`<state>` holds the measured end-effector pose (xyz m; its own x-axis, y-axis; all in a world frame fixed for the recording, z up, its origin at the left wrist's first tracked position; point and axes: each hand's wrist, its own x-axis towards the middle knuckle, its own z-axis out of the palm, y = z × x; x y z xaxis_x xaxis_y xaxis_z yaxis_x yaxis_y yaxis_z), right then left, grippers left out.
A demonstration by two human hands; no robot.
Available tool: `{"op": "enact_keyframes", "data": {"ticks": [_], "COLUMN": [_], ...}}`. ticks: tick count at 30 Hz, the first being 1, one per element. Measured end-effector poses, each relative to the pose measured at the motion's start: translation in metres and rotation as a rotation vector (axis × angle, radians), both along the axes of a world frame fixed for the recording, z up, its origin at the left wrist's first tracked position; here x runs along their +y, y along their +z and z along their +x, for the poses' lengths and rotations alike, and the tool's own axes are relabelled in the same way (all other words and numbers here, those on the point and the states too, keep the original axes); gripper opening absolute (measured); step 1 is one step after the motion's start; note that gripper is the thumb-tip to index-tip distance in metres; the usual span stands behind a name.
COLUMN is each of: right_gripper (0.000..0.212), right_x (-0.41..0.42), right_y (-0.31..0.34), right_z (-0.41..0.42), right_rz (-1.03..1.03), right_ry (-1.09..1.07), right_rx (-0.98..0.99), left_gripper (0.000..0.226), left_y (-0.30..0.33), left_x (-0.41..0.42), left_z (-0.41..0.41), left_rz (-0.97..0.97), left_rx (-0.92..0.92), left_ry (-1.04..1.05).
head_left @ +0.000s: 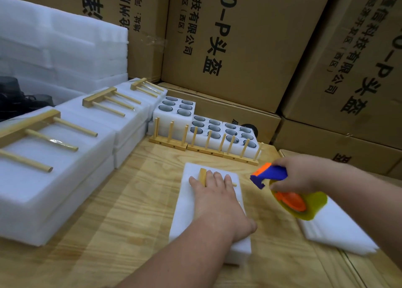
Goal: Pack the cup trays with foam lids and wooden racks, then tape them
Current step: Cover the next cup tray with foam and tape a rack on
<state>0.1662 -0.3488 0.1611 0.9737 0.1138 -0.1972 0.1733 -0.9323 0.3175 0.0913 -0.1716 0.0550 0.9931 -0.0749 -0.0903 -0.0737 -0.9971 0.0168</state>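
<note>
Head view: left hand flat, fingers straight, pressing wooden rack onto lidded foam tray on tabletop. Right hand curled around tape dispenser, raised beside tray. No tape visible here yet. Finished taped packs stacked at left; open cup trays and upright racks waiting behind.

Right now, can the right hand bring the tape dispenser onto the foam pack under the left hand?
Probably yes. The right hand grips the tape dispenser just beside the foam pack, with nothing between. The left hand lies flat over the wooden rack, covering the middle.
</note>
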Motion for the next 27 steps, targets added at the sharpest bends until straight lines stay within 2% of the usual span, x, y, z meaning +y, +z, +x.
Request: {"op": "enact_keyframes", "data": {"ticks": [2, 5, 8, 12, 14, 16, 18, 19, 22, 24, 27], "right_gripper": [0.068, 0.060, 0.055, 0.059, 0.057, 0.040, 0.022, 0.019, 0.032, 0.029, 0.015], "right_x": [-0.004, 0.000, 0.006, 0.012, 0.015, 0.020, 0.027, 0.033, 0.048, 0.053, 0.055], "right_y": [-0.026, -0.063, -0.095, -0.126, -0.131, -0.133, -0.136, -0.137, -0.141, -0.144, -0.149], "right_z": [0.002, -0.002, -0.008, -0.018, -0.024, -0.031, -0.042, -0.047, -0.049, -0.045, -0.039], "right_rz": [0.104, 0.235, 0.187, 0.202, 0.286, 0.574, 0.998, 1.242, 1.884, 2.174, 2.524], "right_ry": [-0.011, -0.049, 0.012, 0.002, -0.056, -0.095, -0.074, -0.072, -0.312, -0.515, -0.733], "right_rx": [-0.144, -0.314, -0.480, -0.447, -0.507, -0.725, -0.899, -0.869, -0.505, -0.315, -0.172], "left_gripper": [0.111, 0.109, 0.109, 0.107, 0.107, 0.108, 0.107, 0.106, 0.106, 0.107, 0.106], "left_y": [-0.001, -0.001, -0.002, -0.002, -0.002, -0.002, -0.002, -0.002, -0.004, -0.006, -0.008], "left_x": [0.000, 0.000, -0.001, -0.001, -0.001, -0.001, -0.001, -0.001, -0.001, -0.001, -0.002], "left_z": [0.000, 0.001, 0.001, 0.000, 0.000, 0.000, 0.001, 0.001, 0.002, 0.001, 0.001], "left_rz": [0.000, 0.005, 0.010, 0.007, 0.005, 0.004, 0.007, 0.009, 0.012, 0.016, 0.015], "left_rx": [-0.008, -0.010, -0.017, -0.022, -0.025, -0.026, -0.027, -0.028, -0.033, -0.042, -0.055], "left_ry": [0.002, 0.000, 0.000, 0.003, 0.004, 0.004, 0.004, 0.006, 0.009, 0.009, 0.015]}}
